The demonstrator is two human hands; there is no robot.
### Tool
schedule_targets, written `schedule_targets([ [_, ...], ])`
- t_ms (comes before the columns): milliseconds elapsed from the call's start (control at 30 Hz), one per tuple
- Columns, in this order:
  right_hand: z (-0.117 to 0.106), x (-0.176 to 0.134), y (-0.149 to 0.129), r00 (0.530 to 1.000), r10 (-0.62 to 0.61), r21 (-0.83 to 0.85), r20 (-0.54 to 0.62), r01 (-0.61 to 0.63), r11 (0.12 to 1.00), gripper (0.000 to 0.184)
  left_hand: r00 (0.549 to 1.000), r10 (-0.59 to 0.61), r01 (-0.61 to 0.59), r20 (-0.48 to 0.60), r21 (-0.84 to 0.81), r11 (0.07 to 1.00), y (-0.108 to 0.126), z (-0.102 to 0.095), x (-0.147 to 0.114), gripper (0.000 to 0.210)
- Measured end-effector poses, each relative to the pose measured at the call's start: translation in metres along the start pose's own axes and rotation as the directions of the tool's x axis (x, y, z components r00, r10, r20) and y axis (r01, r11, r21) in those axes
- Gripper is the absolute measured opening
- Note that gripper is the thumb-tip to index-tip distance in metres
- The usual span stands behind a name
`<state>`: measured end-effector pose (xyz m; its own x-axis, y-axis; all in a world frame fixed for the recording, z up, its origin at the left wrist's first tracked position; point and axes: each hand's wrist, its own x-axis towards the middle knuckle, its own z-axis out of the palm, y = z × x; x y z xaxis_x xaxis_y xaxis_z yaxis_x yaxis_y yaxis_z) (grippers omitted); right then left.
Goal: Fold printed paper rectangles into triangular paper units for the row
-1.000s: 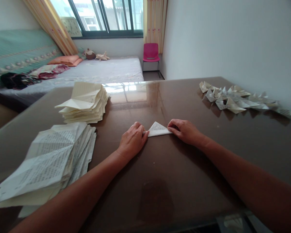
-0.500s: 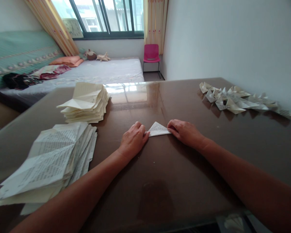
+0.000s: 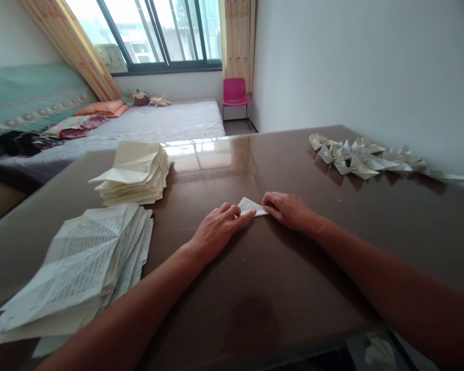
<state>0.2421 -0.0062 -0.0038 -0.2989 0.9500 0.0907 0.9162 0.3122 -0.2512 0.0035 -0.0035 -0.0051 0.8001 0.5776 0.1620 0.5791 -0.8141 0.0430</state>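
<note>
A small triangle of folded printed paper (image 3: 250,205) lies flat on the glossy brown table (image 3: 255,288). My left hand (image 3: 218,229) rests on its left part, fingers stretched out flat and pressing down over it. My right hand (image 3: 288,210) pins the triangle's right corner with its fingertips. Most of the paper is hidden beneath the two hands; only its top point shows.
A stack of printed sheets (image 3: 77,268) lies at the near left, a stack of folded cream sheets (image 3: 133,172) behind it. Several finished paper folds (image 3: 355,159) sit at the far right by the wall. A bed (image 3: 139,121) and pink chair (image 3: 234,93) stand beyond.
My left hand has slid rightward over the triangle, its fingers now spread flat across it, so less paper shows. The view has shifted slightly.
</note>
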Motion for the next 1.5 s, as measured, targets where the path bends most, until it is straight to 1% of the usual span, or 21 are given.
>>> schedule_targets([
  [167, 0.0, 0.0, 0.0, 1.0, 0.012, 0.009, 0.005, -0.012, 1.0, 0.014, 0.999, -0.013, 0.01, 0.044, 0.07, 0.997, 0.001, 0.0, 0.001, 0.043],
  [333, 0.002, 0.0, 0.001, 1.0, 0.013, 0.005, -0.006, -0.013, 1.0, 0.014, 0.998, -0.04, 0.034, 0.05, 0.109, 0.993, 0.002, -0.001, 0.0, 0.041],
  [500, 0.002, -0.002, -0.001, 0.999, 0.0, -0.025, -0.04, -0.001, 1.0, 0.019, 0.996, -0.057, 0.047, 0.067, 0.138, 0.989, 0.004, -0.004, 0.0, 0.041],
  [567, -0.002, -0.005, -0.006, 0.995, -0.042, -0.077, -0.086, 0.035, 0.996, 0.021, 0.996, -0.061, 0.052, 0.067, 0.139, 0.989, 0.004, -0.004, -0.001, 0.041],
  [633, -0.008, -0.011, -0.016, 0.984, -0.134, -0.159, -0.118, 0.114, 0.981, 0.028, 0.996, -0.063, 0.054, 0.062, 0.14, 0.989, 0.004, -0.004, -0.001, 0.041],
  [667, -0.01, -0.015, -0.022, 0.977, -0.187, -0.199, -0.105, 0.164, 0.966, 0.031, 0.996, -0.064, 0.055, 0.057, 0.142, 0.988, 0.004, -0.004, -0.002, 0.041],
  [700, -0.012, -0.019, -0.029, 0.968, -0.245, -0.228, -0.06, 0.226, 0.947, 0.031, 0.997, -0.064, 0.056, 0.053, 0.145, 0.988, 0.004, -0.004, -0.002, 0.042],
  [767, -0.013, -0.027, -0.042, 0.96, -0.278, -0.286, 0.032, 0.275, 0.918, 0.028, 0.997, -0.066, 0.059, 0.044, 0.153, 0.986, 0.004, -0.003, -0.003, 0.044],
  [867, -0.009, -0.035, -0.054, 0.967, -0.243, -0.38, 0.082, 0.256, 0.889, 0.033, 0.997, -0.07, 0.063, 0.033, 0.169, 0.984, 0.005, -0.004, -0.003, 0.045],
  [1000, -0.008, -0.038, -0.055, 0.969, -0.221, -0.443, 0.111, 0.247, 0.862, 0.034, 0.997, -0.072, 0.07, 0.002, 0.214, 0.974, 0.008, -0.004, -0.003, 0.04],
  [1133, -0.013, -0.039, -0.054, 0.975, -0.179, -0.476, 0.131, 0.221, 0.851, 0.033, 0.998, -0.056, 0.063, -0.034, 0.27, 0.961, 0.011, -0.004, -0.004, 0.038],
  [1333, -0.016, -0.041, -0.05, 0.983, -0.123, -0.499, 0.139, 0.176, 0.849, 0.031, 0.998, -0.047, 0.057, -0.037, 0.351, 0.935, 0.016, -0.005, -0.008, 0.036],
  [1500, -0.021, -0.042, -0.049, 0.986, -0.063, -0.508, 0.153, 0.133, 0.851, 0.028, 0.996, -0.061, 0.079, -0.057, 0.391, 0.917, 0.019, -0.007, -0.012, 0.035],
])
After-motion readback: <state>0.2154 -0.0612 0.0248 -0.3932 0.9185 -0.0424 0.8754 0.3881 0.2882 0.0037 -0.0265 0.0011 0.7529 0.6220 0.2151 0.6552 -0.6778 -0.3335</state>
